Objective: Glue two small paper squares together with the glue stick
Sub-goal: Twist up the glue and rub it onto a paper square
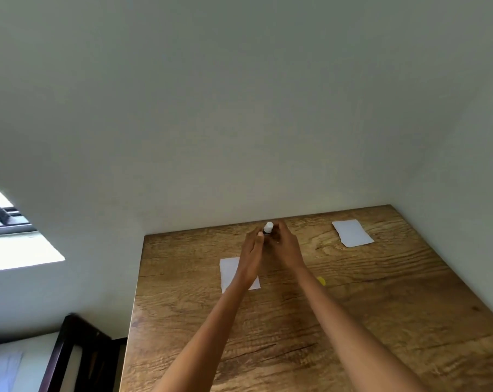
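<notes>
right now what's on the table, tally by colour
white paper squares: 2, one under the left hand, one at the far right
white-tipped glue stick: 1, held in both hands
small yellow thing: 1, partly hidden by the right arm
total: 4

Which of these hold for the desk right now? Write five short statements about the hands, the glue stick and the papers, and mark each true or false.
1. Both hands hold the glue stick. True: the left hand and right hand meet around it.
2. The two papers are stacked together. False: the near paper lies under the left hand, the far paper lies apart near the back right corner.
3. The table is wooden. True.
4. The glue stick lies flat on the table. False: it is held upright above it.
5. A small yellow object lies beside the right forearm. True.
</notes>
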`<state>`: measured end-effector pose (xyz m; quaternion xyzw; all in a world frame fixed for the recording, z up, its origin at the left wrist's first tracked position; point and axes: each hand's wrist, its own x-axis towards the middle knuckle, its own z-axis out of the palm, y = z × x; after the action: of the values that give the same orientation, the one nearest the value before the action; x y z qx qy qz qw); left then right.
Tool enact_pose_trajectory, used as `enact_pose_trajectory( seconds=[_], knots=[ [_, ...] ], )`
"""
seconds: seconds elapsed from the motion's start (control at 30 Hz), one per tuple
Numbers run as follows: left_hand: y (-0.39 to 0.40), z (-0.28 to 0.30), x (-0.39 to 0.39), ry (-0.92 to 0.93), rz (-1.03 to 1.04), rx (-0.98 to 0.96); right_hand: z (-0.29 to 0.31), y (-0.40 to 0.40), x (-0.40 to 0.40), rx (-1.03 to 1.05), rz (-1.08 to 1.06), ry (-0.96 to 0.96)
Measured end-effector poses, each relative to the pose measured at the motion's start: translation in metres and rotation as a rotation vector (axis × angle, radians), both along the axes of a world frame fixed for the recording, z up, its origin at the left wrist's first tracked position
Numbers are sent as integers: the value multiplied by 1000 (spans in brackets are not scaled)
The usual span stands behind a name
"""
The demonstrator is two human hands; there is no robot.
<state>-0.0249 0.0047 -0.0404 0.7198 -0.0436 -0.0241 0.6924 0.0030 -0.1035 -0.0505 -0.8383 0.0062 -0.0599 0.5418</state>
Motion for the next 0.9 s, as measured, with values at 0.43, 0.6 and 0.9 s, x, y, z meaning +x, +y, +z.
enact_pose_trajectory(
  seconds=[0.43,0.6,0.9],
  knots=[
    [0,0,-2,70,56,-11,5,-2,-1,-47,22,36],
    [-18,12,-30,-79,210,87,17,-17,-29,22,-143,-44],
    [-126,41,-5,-4,-76,304,30,-122,-26,-234,-468,87]
  ],
)
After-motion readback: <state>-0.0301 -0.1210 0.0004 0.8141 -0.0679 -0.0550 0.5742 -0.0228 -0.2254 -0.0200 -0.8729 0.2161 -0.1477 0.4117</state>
